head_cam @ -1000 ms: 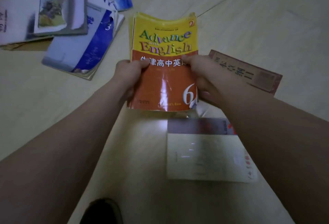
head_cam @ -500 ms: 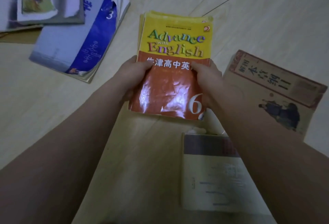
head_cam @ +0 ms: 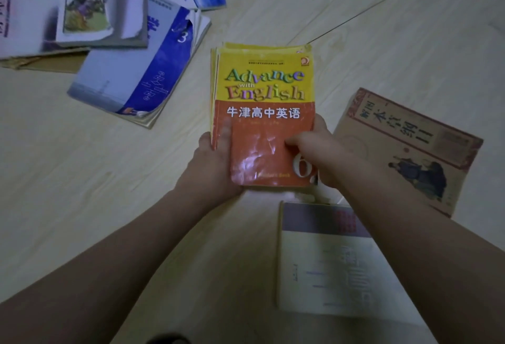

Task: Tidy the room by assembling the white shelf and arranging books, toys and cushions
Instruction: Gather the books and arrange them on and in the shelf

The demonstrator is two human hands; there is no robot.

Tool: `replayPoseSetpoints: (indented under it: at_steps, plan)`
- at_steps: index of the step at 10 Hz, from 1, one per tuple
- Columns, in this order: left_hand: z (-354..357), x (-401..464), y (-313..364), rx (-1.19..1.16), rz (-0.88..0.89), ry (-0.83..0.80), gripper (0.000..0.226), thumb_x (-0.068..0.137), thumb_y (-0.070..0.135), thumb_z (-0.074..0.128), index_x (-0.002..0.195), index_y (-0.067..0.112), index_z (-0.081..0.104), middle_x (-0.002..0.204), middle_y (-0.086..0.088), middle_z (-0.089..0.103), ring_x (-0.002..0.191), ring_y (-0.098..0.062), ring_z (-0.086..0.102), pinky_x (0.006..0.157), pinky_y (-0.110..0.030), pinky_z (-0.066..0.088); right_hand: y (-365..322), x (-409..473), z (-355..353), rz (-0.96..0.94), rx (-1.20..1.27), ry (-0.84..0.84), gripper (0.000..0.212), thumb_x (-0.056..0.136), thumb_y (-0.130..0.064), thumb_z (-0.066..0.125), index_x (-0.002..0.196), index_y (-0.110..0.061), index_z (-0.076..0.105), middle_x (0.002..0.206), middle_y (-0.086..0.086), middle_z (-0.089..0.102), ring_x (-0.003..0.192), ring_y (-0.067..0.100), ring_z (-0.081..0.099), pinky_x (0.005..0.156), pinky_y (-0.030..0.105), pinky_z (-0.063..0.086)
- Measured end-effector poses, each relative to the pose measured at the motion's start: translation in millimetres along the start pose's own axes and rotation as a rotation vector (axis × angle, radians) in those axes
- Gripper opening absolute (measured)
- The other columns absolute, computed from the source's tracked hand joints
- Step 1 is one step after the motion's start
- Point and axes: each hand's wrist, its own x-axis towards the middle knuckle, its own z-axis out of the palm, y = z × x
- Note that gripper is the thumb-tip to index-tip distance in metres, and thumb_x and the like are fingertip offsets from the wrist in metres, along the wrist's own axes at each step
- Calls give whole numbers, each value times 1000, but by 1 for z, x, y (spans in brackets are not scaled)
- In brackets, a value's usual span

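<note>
Head view shows the left hand point(head_cam: 216, 168) and right hand point(head_cam: 314, 152) gripping the Advance with English textbooks point(head_cam: 263, 114) by their near edge, likely to square them up.

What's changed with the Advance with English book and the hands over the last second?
Both hands slid down the yellow-orange book: the left hand and right hand now grip its lower edges, uncovering the Chinese title. The tan book came into fuller view. Both hands still hold the book.
</note>
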Motion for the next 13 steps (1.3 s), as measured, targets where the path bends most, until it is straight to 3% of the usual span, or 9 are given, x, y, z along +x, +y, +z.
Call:
replayPoseSetpoints:
  at_steps: [1,3,4,5,7,8,10,12,13]
  plan:
    - [3,6,9,-29,-41,66,125,73,57,74,150,29,-20,142,-18,29,120,-37,50,96,-47,45,-5,1,-9,-46,-17,-57,73,81,-3,53,139,-35,23,102,-1,58,89,19,59,85,46,53]
    - [-2,15,11,34,-48,46,131,71,52,78,150,27,-24,139,-20,27,127,-37,38,102,-49,39,-9,4,-3,-38,-167,48,58,83,-15,59,132,-20,27,102,1,57,95,27,59,89,47,52]
    - [-15,18,16,133,-113,-71,137,68,48,81,148,29,-29,147,-20,17,134,-38,30,107,-53,36,-4,-3,-9,-59,-110,27,55,87,-21,62,134,-17,33,119,6,58,101,26,60,88,42,53]
    - [-31,8,36,410,-99,-127,132,66,50,78,148,34,-25,158,-10,-17,146,-37,-5,110,-69,13,17,-23,-28,-127,85,164,50,93,-23,53,140,-16,38,115,4,59,78,12,66,68,26,55]
    - [-3,-34,120,141,530,121,73,70,27,45,143,16,41,142,-15,39,124,-35,40,101,-47,41,86,-55,-92,-156,3,651,38,87,-22,54,124,-13,53,121,7,58,111,21,54,99,30,42]
    - [23,-35,163,-65,446,-10,57,82,11,50,139,11,44,140,-13,42,126,-32,43,104,-37,38,106,-62,-123,118,-27,764,55,85,-38,58,131,-11,47,136,16,43,127,35,40,106,39,34]
    - [55,30,210,-300,-156,-189,42,87,12,50,128,7,48,136,-19,44,122,-38,41,103,-40,38,115,-48,-149,348,106,618,69,78,-45,64,132,-9,42,134,18,44,123,38,44,103,46,41]
    - [72,52,215,-566,-418,-98,69,62,31,52,127,8,53,132,-14,51,121,-38,48,105,-50,40,161,9,-184,349,489,499,84,51,-50,67,127,-14,56,132,11,57,119,32,56,100,51,46]
    - [70,60,222,-1082,-464,74,51,56,19,57,105,4,60,99,-12,61,79,-28,57,68,-31,47,114,-36,-182,334,684,503,24,87,-20,59,110,-14,59,106,11,67,90,27,66,79,43,57]
